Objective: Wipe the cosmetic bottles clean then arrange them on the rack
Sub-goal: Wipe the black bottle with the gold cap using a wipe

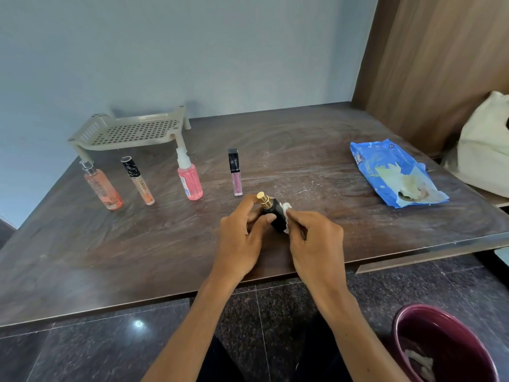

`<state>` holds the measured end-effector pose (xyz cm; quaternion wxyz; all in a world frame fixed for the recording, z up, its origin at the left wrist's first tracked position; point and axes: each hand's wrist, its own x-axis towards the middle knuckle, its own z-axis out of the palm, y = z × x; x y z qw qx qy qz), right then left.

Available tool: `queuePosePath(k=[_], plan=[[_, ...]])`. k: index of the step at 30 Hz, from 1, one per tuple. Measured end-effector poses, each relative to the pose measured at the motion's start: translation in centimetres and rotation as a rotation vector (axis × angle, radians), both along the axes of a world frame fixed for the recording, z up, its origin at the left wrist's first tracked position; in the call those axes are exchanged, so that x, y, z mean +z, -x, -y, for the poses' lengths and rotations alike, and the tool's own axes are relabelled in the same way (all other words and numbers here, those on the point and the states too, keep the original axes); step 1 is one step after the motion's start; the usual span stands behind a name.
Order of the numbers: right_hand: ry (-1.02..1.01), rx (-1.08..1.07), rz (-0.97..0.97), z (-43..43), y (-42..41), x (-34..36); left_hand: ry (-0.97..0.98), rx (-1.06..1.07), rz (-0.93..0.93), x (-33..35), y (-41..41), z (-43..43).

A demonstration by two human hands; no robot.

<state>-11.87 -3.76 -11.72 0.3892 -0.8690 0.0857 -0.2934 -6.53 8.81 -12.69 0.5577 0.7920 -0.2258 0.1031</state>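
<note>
We log soft, even daylight, fairly bright. The rack (pixel 129 130) throws a faint shadow on the wall (pixel 192 51) at 10 o'clock. Pale sheen on the table (pixel 289 139) toward 12; glare spot on the floor (pixel 139 323) at 7. Frame edges bow; bottles (pixel 102 186) at 9 lean outward. The bin (pixel 429 326) at 5 looks soft.

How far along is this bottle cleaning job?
No bottle is on the rack yet. In hand: the left hand grips a black gold-capped bottle while the right hand holds a white wipe against it. Left: the orange bottle, black-capped tube, pink spray bottle and gloss tube stand on the table, whether wiped I cannot tell; all five need racking.
</note>
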Motion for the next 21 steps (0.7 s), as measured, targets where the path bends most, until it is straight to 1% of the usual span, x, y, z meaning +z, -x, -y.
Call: queuePosePath(k=[2,6,9,13,16,18,21], plan=[[0.019,0.033,0.051,-0.6,-0.3,1.0,-0.007,0.003,0.017,0.0,0.0,0.0],[0.021,0.067,0.099,-1.4,-0.6,1.6,0.042,-0.026,-0.039,-0.3,-0.2,-0.2],[0.028,0.023,0.076,-1.0,-0.2,0.5,0.104,-0.052,-0.099,-0.2,-0.1,-0.2],[0.017,-0.018,0.018,-0.2,0.1,0.1,0.082,-0.035,-0.061,-0.2,0.0,-0.1],[-0.035,0.016,0.048,-0.6,-0.2,1.6,0.103,-0.049,-0.101,-0.3,0.0,-0.2],[-0.049,0.052,0.082,-1.2,-0.3,2.6,0.090,-0.043,-0.083,-0.5,-0.2,-0.2],[-0.077,0.058,0.097,-1.5,-0.4,2.4,0.099,-0.048,-0.098,-0.4,-0.2,-0.3]])
